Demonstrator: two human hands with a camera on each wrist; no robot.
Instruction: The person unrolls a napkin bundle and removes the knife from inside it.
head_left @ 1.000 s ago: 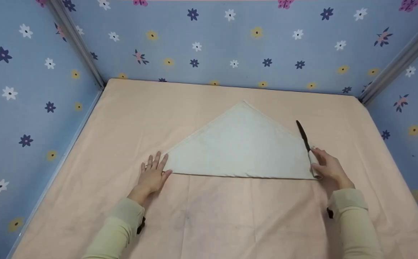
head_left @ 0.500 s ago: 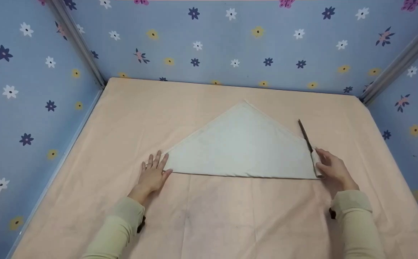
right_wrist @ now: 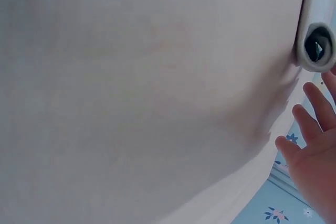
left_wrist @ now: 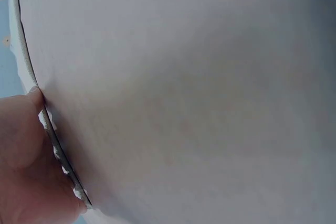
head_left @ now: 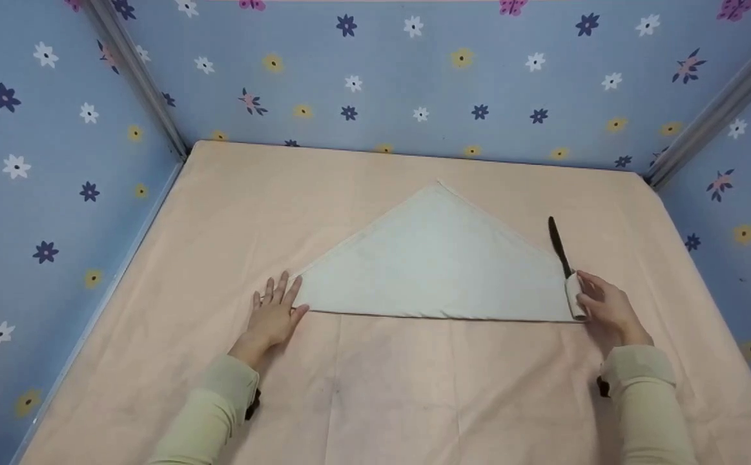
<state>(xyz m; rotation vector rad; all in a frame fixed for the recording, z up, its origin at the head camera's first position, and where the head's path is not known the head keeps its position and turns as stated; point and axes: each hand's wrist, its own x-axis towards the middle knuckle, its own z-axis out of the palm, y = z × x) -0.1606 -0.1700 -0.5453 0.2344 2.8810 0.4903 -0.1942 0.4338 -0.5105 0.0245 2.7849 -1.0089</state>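
Note:
A pale cloth napkin (head_left: 427,271), folded into a peaked shape, lies flat in the head view. Its right end is a short upright roll (head_left: 575,303) around a dark table knife (head_left: 558,242), whose blade sticks out at the top. My right hand (head_left: 613,310) holds this roll with thumb and fingers. In the right wrist view, the roll's open end (right_wrist: 305,51) shows a dark, shiny core. At the napkin's left corner, my left hand (head_left: 275,316) rests flat with fingers spread. The left wrist view shows its thumb (left_wrist: 35,98) on the napkin's edge.
A peach tablecloth (head_left: 388,394) covers the table, with creases in front. Blue flowered panels (head_left: 401,71) stand behind and at both sides, joined by grey corner posts (head_left: 717,110).
My right hand and the roll with the knife have shifted slightly right, and more of the napkin lies flat beside it. The left hand has stayed in place.

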